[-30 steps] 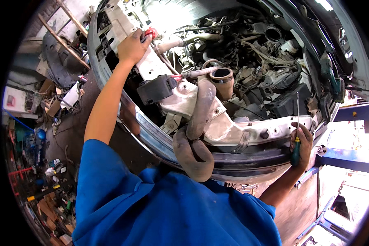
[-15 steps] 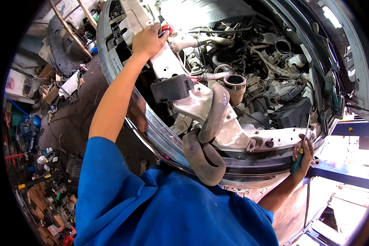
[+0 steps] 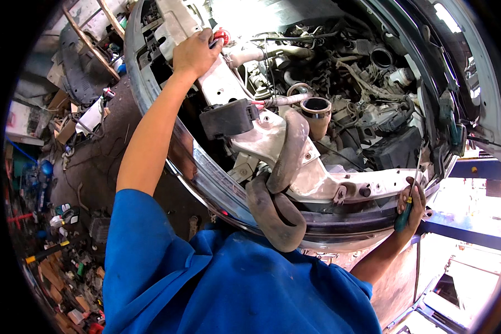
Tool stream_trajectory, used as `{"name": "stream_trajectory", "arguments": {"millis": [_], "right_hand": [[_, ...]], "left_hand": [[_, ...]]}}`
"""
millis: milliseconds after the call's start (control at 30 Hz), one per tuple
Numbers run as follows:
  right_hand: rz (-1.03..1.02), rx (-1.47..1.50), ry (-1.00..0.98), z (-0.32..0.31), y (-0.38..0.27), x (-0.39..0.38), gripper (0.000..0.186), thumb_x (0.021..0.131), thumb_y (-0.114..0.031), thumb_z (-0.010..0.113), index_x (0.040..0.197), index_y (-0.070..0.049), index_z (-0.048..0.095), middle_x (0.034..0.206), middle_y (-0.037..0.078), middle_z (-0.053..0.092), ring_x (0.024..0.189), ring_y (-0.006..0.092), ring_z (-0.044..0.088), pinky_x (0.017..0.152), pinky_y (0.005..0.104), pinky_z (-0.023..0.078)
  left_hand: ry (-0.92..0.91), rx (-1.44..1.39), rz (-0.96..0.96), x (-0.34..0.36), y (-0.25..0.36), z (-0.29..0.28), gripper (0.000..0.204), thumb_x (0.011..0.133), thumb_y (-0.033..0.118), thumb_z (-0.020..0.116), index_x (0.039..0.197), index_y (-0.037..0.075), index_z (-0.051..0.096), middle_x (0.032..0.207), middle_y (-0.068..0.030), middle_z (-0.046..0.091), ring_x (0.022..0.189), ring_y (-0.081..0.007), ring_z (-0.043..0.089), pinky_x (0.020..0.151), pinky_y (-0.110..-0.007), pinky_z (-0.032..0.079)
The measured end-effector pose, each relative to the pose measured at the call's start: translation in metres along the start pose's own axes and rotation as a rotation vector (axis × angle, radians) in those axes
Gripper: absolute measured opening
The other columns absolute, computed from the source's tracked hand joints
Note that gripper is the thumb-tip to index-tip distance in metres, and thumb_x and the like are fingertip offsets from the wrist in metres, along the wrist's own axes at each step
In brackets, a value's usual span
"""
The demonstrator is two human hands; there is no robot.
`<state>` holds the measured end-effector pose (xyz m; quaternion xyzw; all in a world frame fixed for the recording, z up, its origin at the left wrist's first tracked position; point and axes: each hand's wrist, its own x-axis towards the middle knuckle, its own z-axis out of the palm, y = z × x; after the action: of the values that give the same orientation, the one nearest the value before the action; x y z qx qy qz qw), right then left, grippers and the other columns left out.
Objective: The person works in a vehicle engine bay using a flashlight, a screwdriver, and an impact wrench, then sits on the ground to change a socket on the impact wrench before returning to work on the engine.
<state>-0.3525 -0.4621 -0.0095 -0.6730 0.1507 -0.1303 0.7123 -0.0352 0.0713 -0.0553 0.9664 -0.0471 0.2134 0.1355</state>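
Head view: from where I'm standing, a person in a blue shirt (image 3: 234, 289) is facing an open engine bay (image 3: 345, 89), with the two hands working well apart.
Left hand (image 3: 196, 54): is curling at the pale front crossmember (image 3: 217, 83), thumb and fingers meeting a red round piece (image 3: 222, 36); I cannot tell whether they are clamping it.
Right hand (image 3: 411, 206): is wrapping its fingers around the green handle of a screwdriver (image 3: 404, 216), its shaft pointing upward.
Since a second ago: the screwdriver is leaning to the right, where it was standing nearly upright; the left hand is keeping its place by the red round piece.
Red round piece: is sitting right at the left hand's fingertips, far from the right hand.
Screwdriver: is lying within the right hand's grasp.
Between the hands: a thick bent hose (image 3: 288, 150) is hanging over the front edge, and a black box (image 3: 226, 118) is sitting to its left.
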Motion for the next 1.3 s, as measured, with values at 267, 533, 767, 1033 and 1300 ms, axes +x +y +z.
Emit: {"name": "stream_trajectory", "arguments": {"millis": [267,533,767,1033,1300], "right_hand": [[0.012,-0.014,-0.022,0.001,-0.004,0.002,0.037,0.099,-0.02,0.051,0.117,0.011,0.053,0.064,0.003,0.047,0.043,0.0071,0.041,0.036,0.0198,0.035],[-0.028,-0.022,0.08,-0.005,-0.005,-0.002,0.037,0.098,-0.023,0.052,0.116,0.01,0.055,0.061,0.002,0.048,0.043,0.0074,0.043,0.037,0.0204,0.034],[-0.15,0.403,0.412,-0.021,0.007,-0.008,0.038,0.102,-0.023,0.039,0.118,0.01,0.05,0.06,0.0,0.036,0.044,0.0108,0.04,0.036,0.0235,0.037],[-0.551,0.181,0.496,-0.056,0.014,-0.028,0.039,0.103,-0.017,0.033,0.125,0.012,0.048,0.084,0.017,0.056,0.067,0.0184,0.058,0.06,0.022,0.048],[-0.154,0.628,0.516,-0.057,0.001,-0.015,0.045,0.104,-0.037,0.022,0.081,-0.007,0.046,0.055,0.009,0.043,0.041,0.0213,0.042,0.038,0.0364,0.044]], "left_hand": [[0.088,-0.035,0.034,0.007,-0.024,0.028,0.038,0.088,0.049,0.054,0.091,0.011,0.061,0.089,-0.0129,0.069,0.084,-0.0366,0.065,0.071,-0.047,0.05],[0.153,0.05,0.123,0.01,-0.01,0.022,0.042,0.088,0.049,0.056,0.099,0.009,0.062,0.092,-0.0182,0.068,0.088,-0.0402,0.064,0.074,-0.048,0.049],[0.05,0.292,0.078,0.005,0.002,0.003,0.045,0.088,0.051,0.056,0.093,0.007,0.061,0.087,-0.0183,0.066,0.083,-0.042,0.063,0.07,-0.048,0.048],[-0.07,0.256,0.088,0.006,-0.004,-0.004,0.043,0.096,0.042,0.052,0.088,0.0,0.053,0.078,-0.0203,0.057,0.071,-0.0352,0.057,0.066,-0.042,0.043],[-0.157,0.297,0.167,0.016,0.003,0.001,0.04,0.099,0.038,0.045,0.092,-0.001,0.052,0.083,-0.0251,0.055,0.077,-0.0443,0.054,0.069,-0.046,0.042]]}}
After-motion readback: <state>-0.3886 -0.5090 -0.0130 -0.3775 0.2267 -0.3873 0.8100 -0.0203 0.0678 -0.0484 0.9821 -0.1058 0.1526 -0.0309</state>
